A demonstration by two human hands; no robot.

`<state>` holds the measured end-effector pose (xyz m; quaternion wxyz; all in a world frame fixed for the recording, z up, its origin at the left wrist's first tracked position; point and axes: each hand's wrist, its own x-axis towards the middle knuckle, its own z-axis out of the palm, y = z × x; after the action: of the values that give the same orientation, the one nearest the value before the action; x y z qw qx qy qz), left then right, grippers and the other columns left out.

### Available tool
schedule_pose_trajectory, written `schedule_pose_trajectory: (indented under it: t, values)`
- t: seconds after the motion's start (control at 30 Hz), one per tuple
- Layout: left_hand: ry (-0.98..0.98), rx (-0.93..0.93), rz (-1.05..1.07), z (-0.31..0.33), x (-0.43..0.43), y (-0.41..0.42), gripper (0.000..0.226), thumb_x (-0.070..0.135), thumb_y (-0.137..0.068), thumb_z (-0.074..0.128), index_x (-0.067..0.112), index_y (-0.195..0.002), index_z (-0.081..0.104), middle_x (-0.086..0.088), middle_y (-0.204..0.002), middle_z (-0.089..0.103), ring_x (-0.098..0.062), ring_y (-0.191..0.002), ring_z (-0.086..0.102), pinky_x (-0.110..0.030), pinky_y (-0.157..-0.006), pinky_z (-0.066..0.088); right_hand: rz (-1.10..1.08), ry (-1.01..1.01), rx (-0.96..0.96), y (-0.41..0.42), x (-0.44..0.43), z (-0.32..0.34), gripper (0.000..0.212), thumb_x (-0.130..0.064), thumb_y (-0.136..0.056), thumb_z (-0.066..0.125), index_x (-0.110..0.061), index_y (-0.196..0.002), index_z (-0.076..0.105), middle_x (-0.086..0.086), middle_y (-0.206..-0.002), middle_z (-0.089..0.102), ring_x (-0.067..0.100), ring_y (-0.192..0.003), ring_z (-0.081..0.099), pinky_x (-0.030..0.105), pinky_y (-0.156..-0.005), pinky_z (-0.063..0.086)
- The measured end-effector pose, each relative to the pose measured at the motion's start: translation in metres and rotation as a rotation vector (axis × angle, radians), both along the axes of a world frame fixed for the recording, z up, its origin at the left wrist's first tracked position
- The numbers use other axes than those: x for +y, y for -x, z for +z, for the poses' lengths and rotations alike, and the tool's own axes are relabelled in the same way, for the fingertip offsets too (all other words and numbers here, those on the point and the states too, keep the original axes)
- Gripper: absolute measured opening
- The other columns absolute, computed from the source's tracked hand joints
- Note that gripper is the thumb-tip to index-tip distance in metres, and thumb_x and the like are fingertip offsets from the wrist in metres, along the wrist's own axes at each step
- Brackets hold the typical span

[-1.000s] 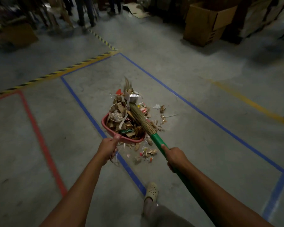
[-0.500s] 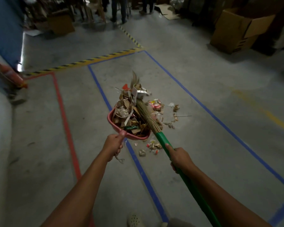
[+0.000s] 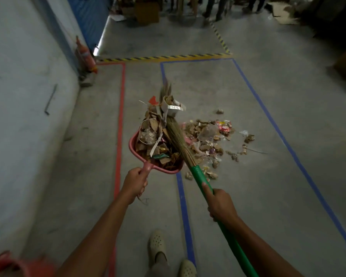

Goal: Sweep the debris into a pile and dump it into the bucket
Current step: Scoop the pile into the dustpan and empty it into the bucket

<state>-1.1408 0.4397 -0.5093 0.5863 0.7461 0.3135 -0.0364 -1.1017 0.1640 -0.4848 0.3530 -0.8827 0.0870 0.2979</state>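
Grey concrete floor point(image 3: 288, 196) fills the frame. The green-handled broom point(image 3: 200, 176) slants from lower right to centre, its bristles lying across the heaped red dustpan point(image 3: 133, 144). Loose debris point(image 3: 208, 136) sits on the floor right of centre. There's a blurred red rim point(image 3: 6, 262) at lower left. The left hand point(image 3: 134, 183) grips the dustpan's handle and the right hand point(image 3: 221, 202) wraps the broom.

A: Dustpan point(image 3: 132, 144)?
B: Left of the pile point(image 3: 208, 136) on the floor point(image 3: 258, 196). Load point(image 3: 154, 140) in it, broom point(image 3: 198, 174) head across the load.
A: Bucket point(image 3: 6, 262)?
B: Near left, beside the wall point(image 3: 24, 96). Extinguisher point(image 3: 86, 56) farther back along that wall.
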Motion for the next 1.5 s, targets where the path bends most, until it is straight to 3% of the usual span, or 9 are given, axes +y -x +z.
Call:
schedule_pose_trajectory:
  t: [0.2,0.43,0.67,0.93,1.07,1.23,1.5]
  values:
    - [0.027,0.006,0.173,-0.003,0.003,0.07,0.054,0.063,-0.092,0.056,0.012,-0.077,0.049,-0.006,-0.056,0.048,-0.015,-0.038,0.037,-0.023,-0.038,0.029,0.191,0.043,-0.02,0.027,0.012,0.0,0.054,-0.064,-0.098,0.038,-0.015,-0.087,0.058,0.006,-0.075,0.065,0.016,-0.056,0.061,0.03,-0.054,0.057]
    - [0.001,-0.016,0.398,-0.001,0.018,0.157,0.052,0.061,-0.092,0.054,0.015,-0.07,0.046,-0.003,-0.054,0.049,-0.014,-0.039,0.037,-0.023,-0.039,0.03,0.457,0.041,-0.128,0.06,0.05,0.005,0.06,-0.065,-0.097,0.037,-0.014,-0.077,0.06,0.014,-0.079,0.07,0.028,-0.067,0.069,0.045,-0.067,0.061]
    - [-0.016,-0.033,0.606,-0.004,0.043,0.252,0.053,0.062,-0.091,0.055,0.014,-0.073,0.045,-0.006,-0.056,0.049,-0.015,-0.038,0.037,-0.022,-0.039,0.031,0.68,0.036,-0.186,0.105,0.106,0.005,0.057,-0.064,-0.098,0.037,-0.017,-0.071,0.056,0.005,-0.067,0.062,0.02,-0.057,0.061,0.033,-0.059,0.055]
    - [-0.019,-0.04,0.797,-0.012,0.074,0.372,0.049,0.058,-0.092,0.054,0.014,-0.074,0.045,-0.006,-0.054,0.047,-0.014,-0.036,0.036,-0.023,-0.04,0.031,0.88,0.031,-0.217,0.183,0.177,0.0,0.062,-0.069,-0.095,0.038,-0.015,-0.073,0.059,0.009,-0.069,0.067,0.028,-0.061,0.069,0.047,-0.062,0.061]
    - [-0.011,-0.05,0.878,-0.016,0.086,0.433,0.037,0.051,-0.096,0.053,0.019,-0.079,0.047,-0.006,-0.055,0.045,-0.012,-0.036,0.035,-0.023,-0.038,0.029,0.988,0.052,-0.231,0.227,0.212,-0.005,0.065,-0.071,-0.093,0.036,-0.014,-0.072,0.06,0.009,-0.068,0.067,0.026,-0.057,0.067,0.046,-0.06,0.061]
    - [-0.002,-0.067,0.938,-0.026,0.102,0.507,0.04,0.045,-0.1,0.052,0.015,-0.074,0.049,-0.013,-0.058,0.042,-0.014,-0.036,0.034,-0.023,-0.037,0.027,1.098,0.069,-0.214,0.282,0.255,-0.012,0.065,-0.071,-0.094,0.036,-0.014,-0.073,0.06,0.01,-0.07,0.068,0.026,-0.059,0.068,0.044,-0.06,0.061]
    - [0.071,0.013,1.106,-0.056,0.122,0.594,0.039,0.045,-0.099,0.054,0.012,-0.078,0.047,-0.005,-0.052,0.046,-0.013,-0.033,0.036,-0.021,-0.035,0.029,1.247,0.122,-0.182,0.359,0.313,-0.032,0.063,-0.071,-0.094,0.035,-0.016,-0.073,0.058,0.007,-0.068,0.066,0.023,-0.057,0.066,0.04,-0.058,0.06]
